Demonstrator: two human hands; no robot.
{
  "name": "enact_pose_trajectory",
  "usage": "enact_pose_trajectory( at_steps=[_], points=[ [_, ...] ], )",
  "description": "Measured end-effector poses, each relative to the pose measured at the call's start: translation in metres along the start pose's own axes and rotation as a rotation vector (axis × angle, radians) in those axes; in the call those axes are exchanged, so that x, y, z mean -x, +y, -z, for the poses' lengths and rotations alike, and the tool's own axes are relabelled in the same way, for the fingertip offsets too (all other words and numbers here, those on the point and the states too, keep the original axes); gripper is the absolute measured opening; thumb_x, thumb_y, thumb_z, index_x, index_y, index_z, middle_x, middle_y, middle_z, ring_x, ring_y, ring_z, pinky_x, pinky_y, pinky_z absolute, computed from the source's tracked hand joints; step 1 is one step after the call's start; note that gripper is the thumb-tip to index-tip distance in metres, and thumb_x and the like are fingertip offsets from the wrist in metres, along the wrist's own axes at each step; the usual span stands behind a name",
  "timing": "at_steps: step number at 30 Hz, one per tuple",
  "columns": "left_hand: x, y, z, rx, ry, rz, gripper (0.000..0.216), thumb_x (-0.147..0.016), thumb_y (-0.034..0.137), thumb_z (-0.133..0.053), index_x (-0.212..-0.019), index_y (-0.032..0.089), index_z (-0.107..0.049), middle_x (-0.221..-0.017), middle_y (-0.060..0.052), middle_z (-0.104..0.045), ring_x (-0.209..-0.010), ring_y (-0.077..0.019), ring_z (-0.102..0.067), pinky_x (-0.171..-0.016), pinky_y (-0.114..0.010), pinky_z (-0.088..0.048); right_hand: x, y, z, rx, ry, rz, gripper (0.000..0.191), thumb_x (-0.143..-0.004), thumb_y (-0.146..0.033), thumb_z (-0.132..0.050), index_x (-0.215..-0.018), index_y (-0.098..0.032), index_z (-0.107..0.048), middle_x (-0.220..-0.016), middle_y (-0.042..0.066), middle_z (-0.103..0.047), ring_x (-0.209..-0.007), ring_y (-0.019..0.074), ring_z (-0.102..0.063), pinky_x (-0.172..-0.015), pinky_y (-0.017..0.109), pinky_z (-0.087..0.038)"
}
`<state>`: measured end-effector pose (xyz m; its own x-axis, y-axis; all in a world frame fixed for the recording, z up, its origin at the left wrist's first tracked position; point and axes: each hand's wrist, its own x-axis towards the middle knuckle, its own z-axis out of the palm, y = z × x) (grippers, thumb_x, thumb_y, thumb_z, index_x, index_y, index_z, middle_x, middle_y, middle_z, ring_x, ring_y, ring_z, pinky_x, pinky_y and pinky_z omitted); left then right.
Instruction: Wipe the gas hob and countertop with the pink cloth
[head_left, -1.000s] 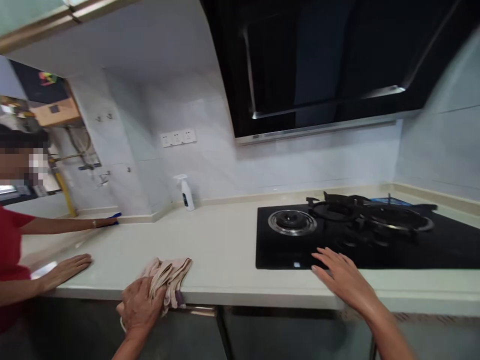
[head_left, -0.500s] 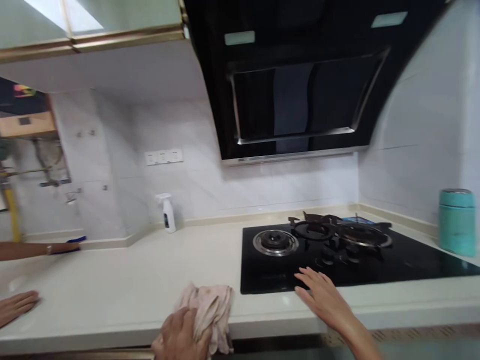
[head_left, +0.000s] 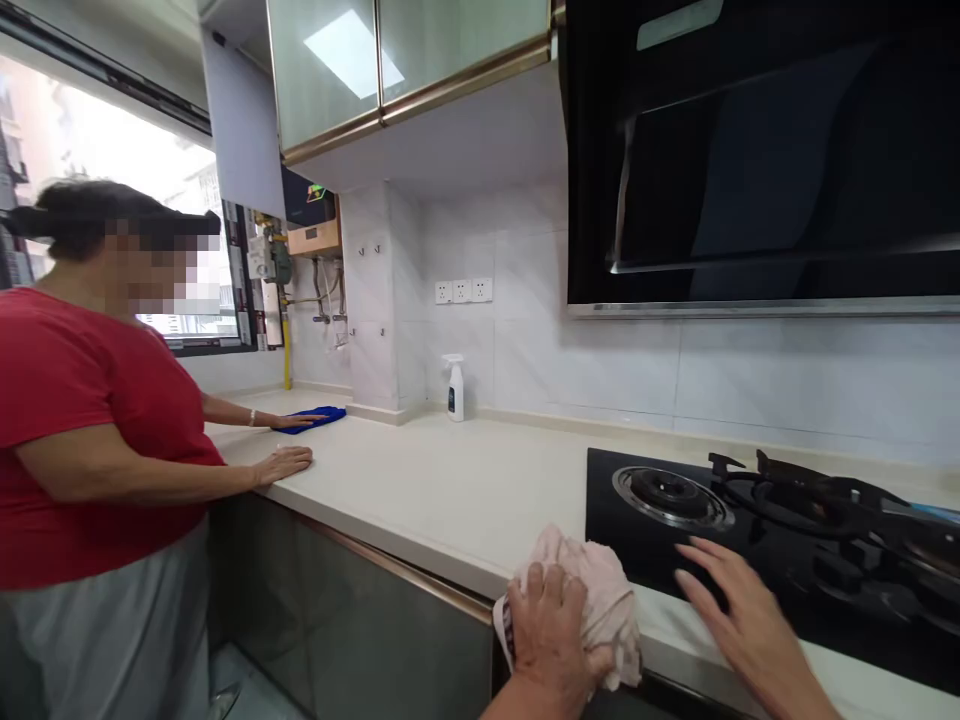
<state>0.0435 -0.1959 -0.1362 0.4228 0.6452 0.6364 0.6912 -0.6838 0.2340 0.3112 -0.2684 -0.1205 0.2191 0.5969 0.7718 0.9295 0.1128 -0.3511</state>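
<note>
My left hand (head_left: 551, 630) grips a crumpled pale pink cloth (head_left: 600, 600) at the counter's front edge, just left of the stove. The cloth hangs partly over that edge. Fingers spread and holding nothing, my right hand (head_left: 742, 615) is over the front left part of the black gas stove (head_left: 622, 540). Whether it touches the glass I cannot tell. The left burner (head_left: 667, 490) has no grate over it, while black grates (head_left: 810, 500) lie stacked on the stove further right.
At the left a person in a red top (head_left: 112, 400) has one hand on a blue cloth (head_left: 311, 418) and the other on the counter (head_left: 420, 480). A white spray bottle (head_left: 455, 388) stands by the wall. The range hood (head_left: 750, 180) overhangs the stove.
The view has swung left, bringing the person and the window into sight and the teal container out of it. My left hand still holds the pink cloth; my right stays open near the stove.
</note>
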Motion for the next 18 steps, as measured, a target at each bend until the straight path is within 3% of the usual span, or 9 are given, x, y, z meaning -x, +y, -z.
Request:
enact_pose_trajectory(
  at_steps=[3, 5, 8, 11, 14, 18],
  points=[
    [0.000, 0.020, -0.008, 0.023, 0.001, -0.089, 0.078, -0.066, 0.062, -0.079, -0.136, 0.032, -0.064, -0.137, -0.017, -0.065, -0.123, -0.0466, -0.052, -0.103, -0.067, -0.036, -0.010, -0.078, -0.031, -0.133, -0.182, 0.157, 0.048, -0.103, -0.056, -0.040, -0.125, -0.027, -0.072, -0.137, 0.010, -0.066, -0.127, 0.0263, -0.060, -0.109, 0.048, -0.049],
    [0.001, 0.024, -0.004, 0.058, 0.012, -0.134, 0.085, -0.070, 0.056, -0.079, -0.147, 0.031, -0.055, -0.144, -0.019, -0.060, -0.125, -0.0471, -0.052, -0.103, -0.068, -0.039, -0.012, -0.111, -0.043, -0.141, -0.304, 0.207, 0.045, -0.105, -0.054, -0.040, -0.128, -0.029, -0.070, -0.136, 0.008, -0.066, -0.128, 0.0254, -0.059, -0.111, 0.049, -0.045],
    [0.004, 0.013, 0.016, 0.195, -0.015, -0.204, 0.082, -0.071, 0.049, -0.080, -0.145, 0.027, -0.054, -0.142, -0.018, -0.062, -0.125, -0.0432, -0.055, -0.103, -0.063, -0.044, -0.013, -0.124, -0.040, -0.158, -0.414, 0.167, 0.047, -0.109, -0.048, -0.029, -0.132, -0.029, -0.066, -0.138, 0.006, -0.065, -0.130, 0.0234, -0.056, -0.115, 0.050, -0.040],
    [0.003, -0.013, 0.043, 0.420, -0.012, -0.210, 0.060, -0.084, 0.037, -0.069, -0.141, 0.024, -0.053, -0.132, -0.012, -0.066, -0.119, -0.0293, -0.062, -0.102, -0.048, -0.049, -0.014, -0.121, -0.023, -0.141, -0.515, 0.133, 0.050, -0.109, -0.044, -0.025, -0.135, -0.026, -0.063, -0.144, 0.008, -0.062, -0.137, 0.0232, -0.051, -0.118, 0.049, -0.036],
    [-0.011, -0.041, 0.063, 0.363, 0.122, -0.074, 0.042, -0.091, 0.026, -0.057, -0.133, 0.020, -0.056, -0.136, -0.013, -0.064, -0.127, -0.0251, -0.059, -0.107, -0.043, -0.046, -0.014, -0.134, -0.013, 0.040, -0.585, 0.119, 0.047, -0.103, -0.051, -0.046, -0.140, -0.026, -0.060, -0.150, 0.010, -0.056, -0.139, 0.0294, -0.048, -0.114, 0.052, -0.037],
    [-0.043, -0.066, 0.072, 0.123, 0.117, 0.009, 0.020, -0.094, 0.025, -0.057, -0.112, 0.023, -0.067, -0.121, -0.008, -0.072, -0.122, -0.0242, -0.062, -0.104, -0.042, -0.043, -0.010, -0.172, -0.029, 0.332, -0.552, 0.123, 0.077, -0.084, -0.053, -0.077, -0.153, -0.029, -0.049, -0.145, 0.017, -0.056, -0.127, 0.0401, -0.053, -0.104, 0.057, -0.040]
  ],
)
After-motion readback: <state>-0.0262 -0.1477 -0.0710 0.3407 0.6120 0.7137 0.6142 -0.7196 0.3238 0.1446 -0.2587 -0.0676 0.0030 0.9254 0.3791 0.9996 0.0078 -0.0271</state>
